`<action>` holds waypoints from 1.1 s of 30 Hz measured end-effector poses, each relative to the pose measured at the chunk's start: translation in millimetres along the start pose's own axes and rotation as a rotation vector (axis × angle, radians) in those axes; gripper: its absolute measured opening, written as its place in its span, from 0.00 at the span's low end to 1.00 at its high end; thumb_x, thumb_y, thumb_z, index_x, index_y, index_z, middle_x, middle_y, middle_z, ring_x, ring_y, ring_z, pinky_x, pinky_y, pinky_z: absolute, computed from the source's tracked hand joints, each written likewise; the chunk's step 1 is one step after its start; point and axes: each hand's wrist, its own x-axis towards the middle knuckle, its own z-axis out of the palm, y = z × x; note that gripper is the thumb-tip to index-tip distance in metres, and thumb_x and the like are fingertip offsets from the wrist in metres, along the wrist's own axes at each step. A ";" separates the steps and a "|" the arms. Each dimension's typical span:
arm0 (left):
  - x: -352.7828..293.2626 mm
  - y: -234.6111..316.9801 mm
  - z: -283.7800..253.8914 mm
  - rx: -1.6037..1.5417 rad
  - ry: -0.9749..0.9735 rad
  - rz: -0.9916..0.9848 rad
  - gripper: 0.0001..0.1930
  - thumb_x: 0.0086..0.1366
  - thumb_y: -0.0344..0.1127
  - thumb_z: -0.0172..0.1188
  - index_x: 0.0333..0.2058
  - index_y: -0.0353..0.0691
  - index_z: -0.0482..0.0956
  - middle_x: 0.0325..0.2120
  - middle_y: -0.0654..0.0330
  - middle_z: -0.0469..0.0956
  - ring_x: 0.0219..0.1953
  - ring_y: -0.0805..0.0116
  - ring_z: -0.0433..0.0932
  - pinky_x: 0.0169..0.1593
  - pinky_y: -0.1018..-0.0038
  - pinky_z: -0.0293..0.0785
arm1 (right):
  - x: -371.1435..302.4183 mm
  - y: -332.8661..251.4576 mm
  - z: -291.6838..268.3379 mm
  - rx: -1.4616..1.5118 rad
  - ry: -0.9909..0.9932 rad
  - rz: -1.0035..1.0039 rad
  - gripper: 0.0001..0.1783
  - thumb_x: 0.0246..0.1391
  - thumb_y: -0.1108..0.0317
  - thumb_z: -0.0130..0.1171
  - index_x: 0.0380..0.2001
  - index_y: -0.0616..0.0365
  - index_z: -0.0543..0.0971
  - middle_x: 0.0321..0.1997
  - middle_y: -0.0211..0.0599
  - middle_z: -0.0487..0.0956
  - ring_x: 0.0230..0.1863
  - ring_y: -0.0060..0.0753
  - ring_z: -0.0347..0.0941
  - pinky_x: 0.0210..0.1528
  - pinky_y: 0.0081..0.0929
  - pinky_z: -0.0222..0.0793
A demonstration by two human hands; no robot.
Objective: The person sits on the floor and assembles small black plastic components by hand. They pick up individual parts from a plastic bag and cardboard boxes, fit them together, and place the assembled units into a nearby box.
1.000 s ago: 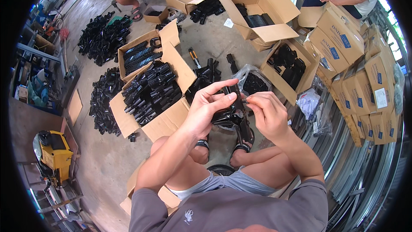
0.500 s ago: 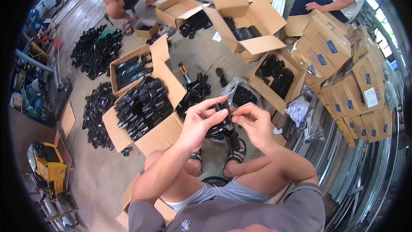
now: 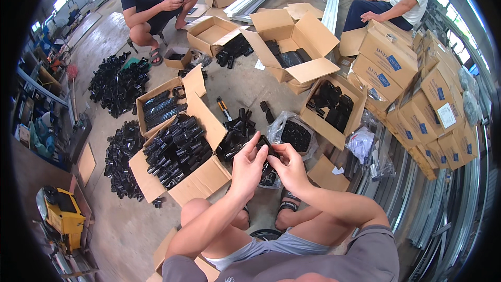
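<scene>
My left hand (image 3: 249, 166) and my right hand (image 3: 290, 168) meet in front of my knees, both pinching a small black plastic part (image 3: 267, 149) between the fingertips. Just beyond the hands lies a loose heap of black parts (image 3: 237, 134) on the concrete floor. A clear plastic bag of black parts (image 3: 295, 134) sits to the right of that heap. An open cardboard box full of black parts (image 3: 176, 150) stands to my left, close to the left hand.
More open boxes (image 3: 292, 47) and stacked closed cartons (image 3: 412, 89) ring the floor. Black part piles (image 3: 117, 81) lie at left. A yellow machine (image 3: 62, 214) stands at lower left. Three other people (image 3: 156, 0) sit or crouch at the back. Metal rails (image 3: 443, 214) lie on the right.
The view has tilted so that the hands sit lower and more of the far floor shows. Both hands stay together on the small black part.
</scene>
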 end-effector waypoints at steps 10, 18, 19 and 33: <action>4.0 9.5 -8.9 -0.033 0.074 -0.090 0.15 0.66 0.36 0.67 0.47 0.34 0.81 0.35 0.62 0.83 0.34 0.81 0.78 0.38 0.81 0.76 | 8.2 -19.4 -15.2 0.326 -0.121 0.221 0.13 0.63 0.72 0.57 0.49 0.64 0.77 0.42 0.31 0.81 0.43 0.18 0.75 0.49 0.19 0.71; -0.6 6.5 -5.6 0.204 -0.031 -0.038 0.18 0.70 0.44 0.62 0.26 0.36 0.79 0.20 0.68 0.77 0.23 0.84 0.72 0.26 0.80 0.67 | 12.1 -26.1 -24.0 0.583 -0.166 0.490 0.10 0.63 0.69 0.57 0.44 0.61 0.80 0.38 0.32 0.82 0.38 0.25 0.79 0.44 0.23 0.76; -0.3 7.5 -5.2 0.235 -0.032 -0.049 0.17 0.70 0.44 0.62 0.28 0.36 0.80 0.21 0.68 0.78 0.24 0.84 0.73 0.27 0.80 0.68 | 12.7 -23.0 -24.5 0.544 -0.144 0.476 0.09 0.63 0.69 0.57 0.44 0.61 0.80 0.37 0.31 0.82 0.38 0.24 0.79 0.44 0.22 0.75; 1.8 6.9 -6.2 -0.059 -0.058 -0.088 0.12 0.68 0.43 0.65 0.33 0.40 0.78 0.31 0.65 0.82 0.32 0.81 0.79 0.39 0.81 0.77 | 24.8 -19.8 -33.1 0.297 -0.124 0.400 0.13 0.62 0.62 0.63 0.42 0.58 0.76 0.36 0.28 0.79 0.35 0.17 0.74 0.38 0.18 0.69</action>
